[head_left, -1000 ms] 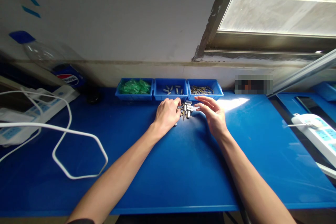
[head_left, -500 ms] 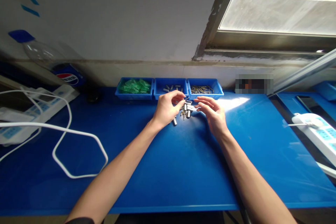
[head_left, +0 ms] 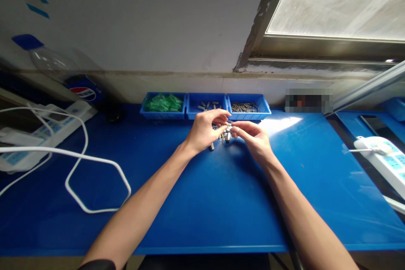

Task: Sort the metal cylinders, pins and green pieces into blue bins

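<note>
Over a small pile of silver metal cylinders and brass-coloured pins (head_left: pixel 228 136) on the blue table, my two hands nearly meet. My left hand (head_left: pixel 204 131) arches above the pile's left side, thumb and forefinger apart, with nothing visible held between them. From the right, my right hand (head_left: pixel 255 137) reaches in with thumb and forefinger closed at the pile's edge; whatever they pinch is too small and hidden to name. One metal cylinder (head_left: pixel 211 147) lies just below my left hand. The fingers cover part of the pile.
Along the wall stand three blue bins: one with green plastic pieces (head_left: pixel 164 103), one with metal cylinders (head_left: pixel 207 105), one with brass-coloured pins (head_left: pixel 245 107). A Pepsi bottle (head_left: pixel 84 90), a power strip (head_left: pixel 47 137) and a white cable (head_left: pixel 95 158) are at left. Another power strip (head_left: pixel 384 158) lies right.
My right hand's fingers have come together and moved left to the pile. My left thumb and forefinger have parted, and that hand has shifted slightly right.
</note>
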Demonstrator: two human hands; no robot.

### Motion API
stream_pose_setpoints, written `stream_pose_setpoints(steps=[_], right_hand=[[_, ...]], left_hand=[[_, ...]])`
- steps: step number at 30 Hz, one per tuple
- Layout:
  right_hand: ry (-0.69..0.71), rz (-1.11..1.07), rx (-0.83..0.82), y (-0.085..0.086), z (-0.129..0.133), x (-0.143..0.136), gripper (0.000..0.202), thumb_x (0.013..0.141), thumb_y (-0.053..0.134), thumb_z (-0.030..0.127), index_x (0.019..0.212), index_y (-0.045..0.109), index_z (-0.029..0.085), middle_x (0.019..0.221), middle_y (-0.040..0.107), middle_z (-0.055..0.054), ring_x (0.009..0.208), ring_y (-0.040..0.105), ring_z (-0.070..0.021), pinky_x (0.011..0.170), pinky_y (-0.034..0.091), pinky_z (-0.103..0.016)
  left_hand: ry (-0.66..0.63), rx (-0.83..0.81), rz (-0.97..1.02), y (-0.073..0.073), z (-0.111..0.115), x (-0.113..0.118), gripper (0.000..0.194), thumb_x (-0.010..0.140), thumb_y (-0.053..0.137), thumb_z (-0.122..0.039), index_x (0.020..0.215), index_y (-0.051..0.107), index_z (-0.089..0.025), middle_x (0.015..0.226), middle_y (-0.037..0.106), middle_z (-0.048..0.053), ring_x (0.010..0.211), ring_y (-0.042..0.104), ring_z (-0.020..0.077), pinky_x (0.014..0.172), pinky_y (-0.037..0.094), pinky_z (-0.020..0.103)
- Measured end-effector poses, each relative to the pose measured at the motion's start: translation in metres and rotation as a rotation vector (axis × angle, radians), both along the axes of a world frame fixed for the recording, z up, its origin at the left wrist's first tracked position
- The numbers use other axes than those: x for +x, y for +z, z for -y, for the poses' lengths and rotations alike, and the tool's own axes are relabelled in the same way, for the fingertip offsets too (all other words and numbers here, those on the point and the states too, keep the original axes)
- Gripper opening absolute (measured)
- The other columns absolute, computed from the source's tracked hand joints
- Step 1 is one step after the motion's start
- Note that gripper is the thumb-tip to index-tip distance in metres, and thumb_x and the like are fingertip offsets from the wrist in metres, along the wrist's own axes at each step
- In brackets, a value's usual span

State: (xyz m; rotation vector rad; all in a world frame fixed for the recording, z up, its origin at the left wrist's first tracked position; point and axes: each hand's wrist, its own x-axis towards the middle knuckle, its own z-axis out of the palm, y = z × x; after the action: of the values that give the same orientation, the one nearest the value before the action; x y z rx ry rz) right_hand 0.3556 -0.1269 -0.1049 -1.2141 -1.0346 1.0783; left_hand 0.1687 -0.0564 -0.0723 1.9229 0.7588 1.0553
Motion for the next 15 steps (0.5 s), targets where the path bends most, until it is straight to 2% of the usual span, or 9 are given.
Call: stream_pose_setpoints(steps=[5, 9, 12, 15], right_hand=[[0.01, -0.033, -0.006, -0.004, -0.001, 0.001, 0.032, 0.078, 0.092, 0.047, 0.101, 0.084, 0.027, 0.089, 0.081, -0.002, 0.081, 0.074, -0.0216, 0.087, 0.063, -0.042], [-0.036, -0.026, 0.008, -0.004, -0.001, 0.002, 0.03, 0.079, 0.091, 0.046, 0.102, 0.083, 0.028, 0.094, 0.082, -0.003, 0.086, 0.077, -0.0238, 0.092, 0.063, -0.046], [-0.08, -0.017, 0.08, -0.001, -0.001, 0.004, 0.037, 0.081, 0.09, 0.042, 0.115, 0.081, 0.032, 0.122, 0.08, -0.004, 0.107, 0.077, -0.0272, 0.103, 0.06, -0.048], [-0.075, -0.039, 0.123, 0.002, -0.001, 0.005, 0.05, 0.082, 0.09, 0.039, 0.13, 0.075, 0.037, 0.147, 0.069, -0.003, 0.122, 0.072, -0.0288, 0.11, 0.056, -0.05]], left_hand=[[0.016, 0.16, -0.126, 0.0, -0.001, -0.001, 0.025, 0.085, 0.072, -0.005, 0.107, 0.076, -0.017, 0.107, 0.081, 0.006, 0.091, 0.079, 0.0177, 0.089, 0.063, 0.03], [0.073, 0.172, -0.309, -0.002, -0.003, -0.004, 0.029, 0.086, 0.074, -0.01, 0.113, 0.074, -0.02, 0.107, 0.081, 0.005, 0.096, 0.077, 0.0213, 0.09, 0.061, 0.032], [0.102, 0.143, -0.494, -0.006, -0.004, -0.006, 0.033, 0.086, 0.076, -0.014, 0.117, 0.074, -0.022, 0.11, 0.081, 0.006, 0.1, 0.077, 0.0252, 0.089, 0.06, 0.035], [0.106, 0.157, -0.656, -0.011, -0.004, -0.007, 0.032, 0.087, 0.075, -0.017, 0.118, 0.074, -0.023, 0.109, 0.08, 0.008, 0.102, 0.075, 0.0283, 0.089, 0.06, 0.037]])
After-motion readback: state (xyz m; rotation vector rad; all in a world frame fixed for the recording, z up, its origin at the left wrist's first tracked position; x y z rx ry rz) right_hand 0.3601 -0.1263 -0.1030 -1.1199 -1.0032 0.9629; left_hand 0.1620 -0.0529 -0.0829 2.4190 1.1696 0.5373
